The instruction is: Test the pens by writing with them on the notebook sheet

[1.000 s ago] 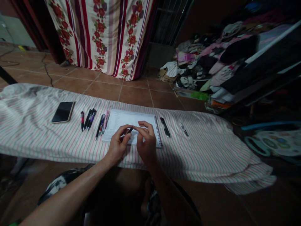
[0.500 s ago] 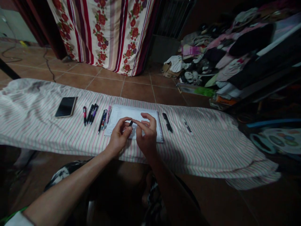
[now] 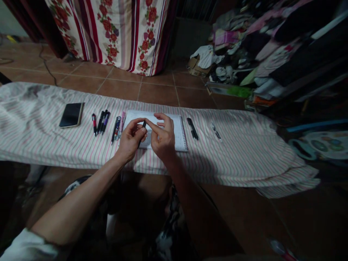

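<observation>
My left hand (image 3: 129,139) is closed on a dark pen (image 3: 144,124), whose upper end sticks out between thumb and fingers. My right hand (image 3: 164,137) has its index finger stretched out to the pen's top end, with the other fingers apart and nothing gripped. Both hands are above an open spiral notebook (image 3: 178,134) with writing on its page. Left of the notebook lie pink pens (image 3: 122,121) and a dark pen (image 3: 113,135). Right of it are a black pen (image 3: 193,128) and a clear pen with dark parts (image 3: 216,132).
A striped cloth (image 3: 244,152) covers the long surface. Further left lie black and purple pens (image 3: 102,123), a red and black pen (image 3: 94,124) and a phone (image 3: 71,115). Beyond are a floral curtain (image 3: 122,36), tiled floor and a clothes pile (image 3: 228,40).
The view has shifted, so the surface sits higher in the picture. My left hand still holds the pen; my right index finger stays at its top end.
</observation>
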The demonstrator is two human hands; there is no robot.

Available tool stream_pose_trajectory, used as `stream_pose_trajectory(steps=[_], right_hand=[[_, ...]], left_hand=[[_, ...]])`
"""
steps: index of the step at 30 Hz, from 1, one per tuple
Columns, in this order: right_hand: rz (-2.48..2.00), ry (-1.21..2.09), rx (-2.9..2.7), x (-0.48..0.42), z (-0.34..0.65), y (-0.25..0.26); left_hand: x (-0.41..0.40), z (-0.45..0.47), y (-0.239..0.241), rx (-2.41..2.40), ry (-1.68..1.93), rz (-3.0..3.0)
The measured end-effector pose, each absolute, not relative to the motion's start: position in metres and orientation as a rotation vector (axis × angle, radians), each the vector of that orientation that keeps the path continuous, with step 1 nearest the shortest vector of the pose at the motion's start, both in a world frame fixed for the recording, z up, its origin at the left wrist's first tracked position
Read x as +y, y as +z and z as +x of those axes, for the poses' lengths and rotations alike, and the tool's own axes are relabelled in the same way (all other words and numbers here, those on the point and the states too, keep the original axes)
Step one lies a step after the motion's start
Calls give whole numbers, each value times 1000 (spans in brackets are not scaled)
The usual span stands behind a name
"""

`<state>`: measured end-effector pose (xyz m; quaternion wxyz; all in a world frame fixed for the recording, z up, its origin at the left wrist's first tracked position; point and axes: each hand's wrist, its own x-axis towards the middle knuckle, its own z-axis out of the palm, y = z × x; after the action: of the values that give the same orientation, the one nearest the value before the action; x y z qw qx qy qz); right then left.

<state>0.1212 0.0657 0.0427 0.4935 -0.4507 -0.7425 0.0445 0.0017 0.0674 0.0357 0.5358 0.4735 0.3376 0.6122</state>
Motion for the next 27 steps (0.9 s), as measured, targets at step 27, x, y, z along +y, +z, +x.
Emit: stream_pose_trajectory(steps=[27], right_hand=[[-1268, 131, -1609, 67, 148, 41]], left_hand=[[59, -9, 50, 758, 1549, 1125]])
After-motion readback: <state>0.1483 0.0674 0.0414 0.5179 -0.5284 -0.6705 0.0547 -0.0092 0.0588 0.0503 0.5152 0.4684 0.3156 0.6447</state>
